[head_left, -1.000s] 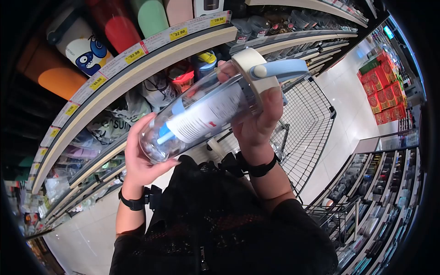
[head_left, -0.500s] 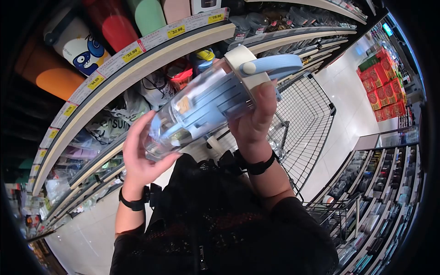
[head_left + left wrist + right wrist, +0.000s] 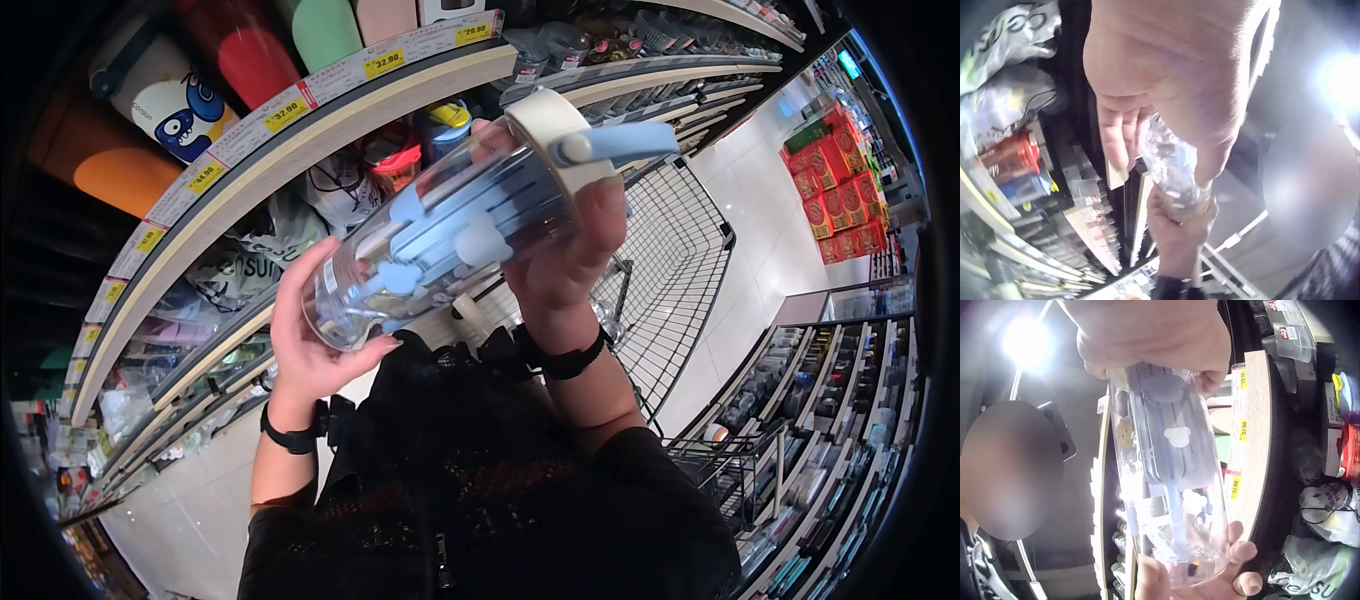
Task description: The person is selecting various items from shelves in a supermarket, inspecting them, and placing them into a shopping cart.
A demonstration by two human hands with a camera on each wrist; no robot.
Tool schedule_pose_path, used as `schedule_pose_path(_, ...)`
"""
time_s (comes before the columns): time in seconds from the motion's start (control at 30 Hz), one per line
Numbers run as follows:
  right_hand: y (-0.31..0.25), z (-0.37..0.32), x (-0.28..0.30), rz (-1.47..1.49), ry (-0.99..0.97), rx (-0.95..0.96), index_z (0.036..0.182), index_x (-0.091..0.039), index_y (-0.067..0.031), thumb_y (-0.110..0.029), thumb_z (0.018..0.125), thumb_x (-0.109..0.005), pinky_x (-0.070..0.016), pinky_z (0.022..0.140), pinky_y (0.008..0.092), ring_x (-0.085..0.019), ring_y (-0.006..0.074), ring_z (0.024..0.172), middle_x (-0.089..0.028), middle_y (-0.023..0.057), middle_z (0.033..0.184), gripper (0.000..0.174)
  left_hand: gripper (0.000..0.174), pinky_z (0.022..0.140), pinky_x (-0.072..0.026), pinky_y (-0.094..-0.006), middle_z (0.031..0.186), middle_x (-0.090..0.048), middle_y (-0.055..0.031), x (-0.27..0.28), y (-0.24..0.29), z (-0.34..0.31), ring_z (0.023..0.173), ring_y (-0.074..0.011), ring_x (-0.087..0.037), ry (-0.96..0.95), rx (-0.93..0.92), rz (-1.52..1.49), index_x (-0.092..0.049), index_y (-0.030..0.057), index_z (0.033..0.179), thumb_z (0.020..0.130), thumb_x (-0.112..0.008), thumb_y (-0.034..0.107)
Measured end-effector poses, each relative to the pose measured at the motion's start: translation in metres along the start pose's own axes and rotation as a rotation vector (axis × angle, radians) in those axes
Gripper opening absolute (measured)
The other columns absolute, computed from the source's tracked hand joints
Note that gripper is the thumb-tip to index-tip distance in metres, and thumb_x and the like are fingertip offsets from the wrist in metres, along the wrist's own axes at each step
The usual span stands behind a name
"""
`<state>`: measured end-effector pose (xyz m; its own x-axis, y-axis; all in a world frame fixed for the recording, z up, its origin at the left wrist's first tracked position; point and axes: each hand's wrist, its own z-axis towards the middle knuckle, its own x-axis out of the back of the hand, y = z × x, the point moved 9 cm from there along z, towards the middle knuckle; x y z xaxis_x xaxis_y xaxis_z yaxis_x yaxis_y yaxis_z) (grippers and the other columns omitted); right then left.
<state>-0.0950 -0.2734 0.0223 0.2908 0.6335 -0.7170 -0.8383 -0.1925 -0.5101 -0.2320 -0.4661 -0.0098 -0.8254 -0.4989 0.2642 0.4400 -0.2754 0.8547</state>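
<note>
A clear water bottle (image 3: 445, 240) with a cream lid (image 3: 548, 115) and a light blue carry loop (image 3: 630, 146) is held aslant in front of the chest in the head view. Inside it shows a light blue insert, and pale bear-head and cloud-like prints mark the wall. My right hand (image 3: 560, 270) grips the upper end just below the lid, thumb against the collar. Around the base curls my left hand (image 3: 305, 335). In the right wrist view the left fingers (image 3: 1241, 551) spread round the clear bottom; the lid is hidden behind the right hand there.
Shelves with yellow price tags (image 3: 385, 63) hold tumblers, among them a white one with a blue cartoon (image 3: 180, 118). Bagged goods (image 3: 240, 270) sit on the shelf below. A wire shopping cart (image 3: 675, 255) stands to the right, with stacked red boxes (image 3: 835, 190) farther off.
The bottle has turned about its length: the white printed sheet has rolled out of sight, and the blue insert and pale prints now face up. Both hands stay at the same ends.
</note>
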Motion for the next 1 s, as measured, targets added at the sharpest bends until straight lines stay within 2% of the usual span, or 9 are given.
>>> schedule_pose_path(0.1,-0.003,0.001,-0.006,0.061,-0.058,-0.003,0.125,-0.038,-0.0144,-0.032,0.092,-0.066,-0.0533,0.095,0.0451,-0.064,0.0321,0.11,-0.063,0.0235,0.117,0.047,0.101,0.101,-0.049,-0.0423,0.132,-0.056,-0.0163,0.003,0.011,-0.011,0.12,-0.0284,-0.058,0.151,-0.275,0.323,-0.041,-0.0011,0.144,0.063,-0.096,0.025)
schedule_pose_path(0.17,-0.008,0.002,-0.007,0.057,-0.015,0.031,0.126,-0.039,-0.0159,-0.03,0.093,-0.065,-0.0542,0.094,0.0464,-0.064,0.034,0.109,-0.062,0.0268,0.12,0.045,0.106,0.103,-0.0479,-0.0426,0.132,-0.056,-0.016,0.003,0.008,-0.011,0.121,-0.0293,-0.058,0.146,-0.222,0.31,-0.039,0.0002,0.146,0.061,-0.098,0.026)
schedule_pose_path(0.2,-0.008,0.001,-0.007,0.057,-0.015,0.031,0.126,-0.039,-0.0159,-0.03,0.093,-0.065,-0.0542,0.094,0.0464,-0.064,0.034,0.109,-0.062,0.0268,0.12,0.045,0.11,0.1,-0.05,-0.0413,0.132,-0.055,-0.0161,0.001,0.002,-0.005,0.119,-0.0297,-0.059,0.128,-0.09,0.008,-0.036,0.0011,0.147,0.059,-0.098,0.025)
schedule_pose_path(0.27,-0.007,0.0,0.002,-0.196,0.109,0.035,0.127,-0.054,0.0026,-0.066,0.092,-0.043,-0.0543,0.092,0.0476,-0.064,0.0333,0.106,-0.066,0.0222,0.11,0.078,0.12,0.086,-0.0579,-0.0353,0.128,-0.058,-0.0164,-0.016,-0.002,0.008,0.103,-0.0279,-0.067,0.044,0.189,-0.619,-0.029,0.0036,0.151,0.054,-0.099,0.016)
schedule_pose_path(0.37,0.003,0.003,0.002,0.104,-0.044,0.016,0.135,-0.048,-0.0039,-0.066,0.091,-0.049,-0.053,0.096,0.0493,-0.063,0.0355,0.11,-0.062,0.0243,0.12,0.076,0.118,0.069,-0.0578,-0.0296,0.121,-0.061,-0.0171,-0.034,-0.016,0.001,0.086,-0.0235,-0.069,-0.122,0.485,-0.845,-0.03,0.0018,0.151,0.052,-0.094,0.004)
schedule_pose_path(0.53,0.004,0.002,-0.002,-0.088,-0.147,-0.056,0.141,-0.037,-0.0128,-0.057,0.087,-0.067,-0.0513,0.1,0.0539,-0.058,0.0413,0.121,-0.053,0.0265,0.134,0.076,0.096,0.06,-0.0506,-0.0256,0.107,-0.066,-0.0154,-0.024,-0.022,-0.001,0.073,-0.0149,-0.063,-0.079,0.507,-0.763,-0.044,-0.0053,0.141,0.056,-0.087,0.008)
schedule_pose_path(0.77,0.009,0.001,0.007,-0.086,-0.158,-0.129,0.138,-0.036,-0.0157,-0.047,0.084,-0.076,-0.0524,0.101,0.0554,-0.056,0.0424,0.124,-0.052,0.0266,0.136,0.074,0.099,0.08,-0.0525,-0.0278,0.121,-0.064,-0.0149,-0.025,-0.019,-0.002,0.096,-0.0173,-0.066,-0.098,0.507,-0.609,-0.043,-0.0079,0.141,0.058,-0.091,0.016)
schedule_pose_path(0.83,0.008,0.001,0.007,-0.076,-0.158,-0.122,0.137,-0.036,-0.0162,-0.045,0.084,-0.077,-0.0516,0.102,0.0551,-0.055,0.0426,0.125,-0.052,0.026,0.136,0.074,0.101,0.1,-0.0463,-0.0338,0.131,-0.059,-0.0159,-0.013,-0.015,-0.002,0.119,-0.0223,-0.059,-0.018,0.333,-0.437,-0.041,-0.0067,0.143,0.059,-0.093,0.017)
schedule_pose_path(1.0,0.007,0.003,0.006,-0.024,-0.181,-0.098,0.137,-0.036,-0.0173,-0.042,0.082,-0.078,-0.0485,0.106,0.0545,-0.051,0.0433,0.13,-0.049,0.0239,0.14,0.073,0.102,0.113,-0.0358,-0.0376,0.137,-0.055,-0.0173,-0.014,-0.009,0.0,0.129,-0.0254,-0.053,-0.089,0.299,-0.192,-0.041,-0.0044,0.144,0.059,-0.093,0.018)
